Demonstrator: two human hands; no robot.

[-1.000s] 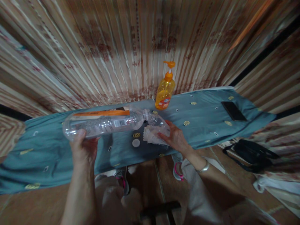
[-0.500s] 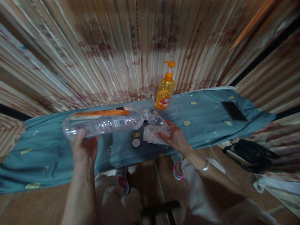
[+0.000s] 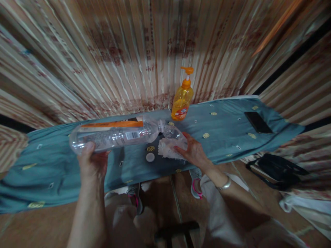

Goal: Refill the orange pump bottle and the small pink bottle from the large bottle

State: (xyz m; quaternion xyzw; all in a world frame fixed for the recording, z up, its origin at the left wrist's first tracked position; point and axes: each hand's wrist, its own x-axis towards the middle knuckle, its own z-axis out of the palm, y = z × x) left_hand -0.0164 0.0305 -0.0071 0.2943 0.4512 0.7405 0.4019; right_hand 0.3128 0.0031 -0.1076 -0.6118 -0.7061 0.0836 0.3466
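From here, the left hand (image 3: 93, 159) grasps the base end of a large clear plastic bottle with an orange-banded label (image 3: 111, 138), held near level toward the right hand (image 3: 193, 150), likely to steer it from behind. The right hand grips a smaller clear plastic vessel (image 3: 175, 133) at the big bottle's mouth, presumably for alignment; contact unclear. The flat round white cap (image 3: 150, 157) lies between both hands, probably parked within reach.

We are seeing smooth, glossy plastic in a long, clear, orange-labelled bottle (image 3: 116, 137), a clear, tapered piece (image 3: 176, 133) and an amber, orange-topped pump bottle (image 3: 182, 101). A white, ragged-edged, cloth-like scrap (image 3: 167, 149) is looking matt and rough. A blue-green, yellow-patterned cloth cover (image 3: 224, 136) is showing a soft sheen, and a rounded silver metal bracelet (image 3: 227, 184) is gleaming.
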